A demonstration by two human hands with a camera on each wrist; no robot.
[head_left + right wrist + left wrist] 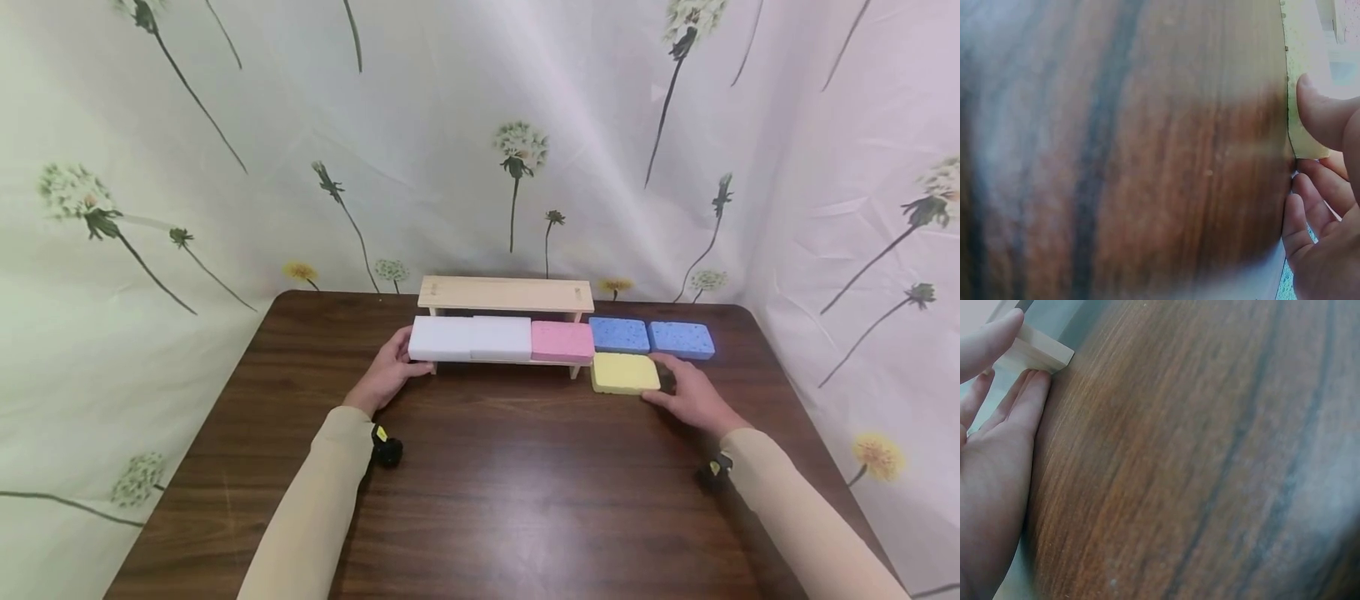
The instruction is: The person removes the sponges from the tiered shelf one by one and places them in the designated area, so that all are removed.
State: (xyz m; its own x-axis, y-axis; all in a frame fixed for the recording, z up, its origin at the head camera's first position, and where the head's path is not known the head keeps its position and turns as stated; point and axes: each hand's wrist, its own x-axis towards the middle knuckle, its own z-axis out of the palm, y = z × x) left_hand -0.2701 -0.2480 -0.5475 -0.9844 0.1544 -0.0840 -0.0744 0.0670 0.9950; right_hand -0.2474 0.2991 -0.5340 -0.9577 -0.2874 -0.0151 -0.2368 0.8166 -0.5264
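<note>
A small two-level wooden rack (504, 293) stands at the table's back, with two white sponges (441, 339) and a pink sponge (562, 341) in a row on its front level. My left hand (387, 369) holds the rack's left end, its thumb in front; in the left wrist view, the wooden leg (1047, 351) lies between thumb and fingers. Right of the rack, my right hand (692, 394) pinches a yellow sponge (625, 372) by its right end. The right wrist view has the thumb on the yellow sponge's (1307, 56) side, fingers at its end.
Two blue sponges (618, 334) lie side by side on the dark wooden table (510, 483), right of the rack and behind the yellow sponge. A white cloth printed with dandelions (450, 167) hangs close behind the table and along its sides.
</note>
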